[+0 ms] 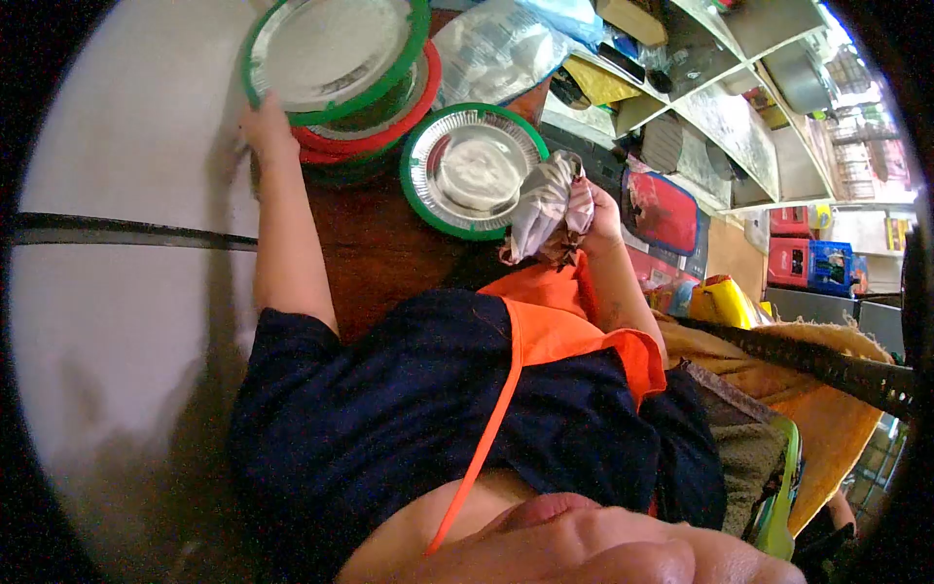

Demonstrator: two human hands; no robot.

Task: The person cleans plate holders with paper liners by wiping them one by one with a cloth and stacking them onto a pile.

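Note:
My left hand [269,132] is closed on the edge of a silver plate with a green rim [336,54]. That plate is held up over a stack of plates, where a red-rimmed plate [389,139] shows beneath it. My right hand [603,212] is closed around a crumpled grey and brown cloth [547,209]. Its lower folds overlap the right edge of another silver plate with a green rim [477,173], which lies flat on the dark wooden table [365,263].
Clear plastic packaging [501,51] lies behind the plates. White shelving [749,107] with assorted goods stands at the right, beyond a red and black pouch [662,209]. A pale panel [136,331] with a dark seam borders the table at the left.

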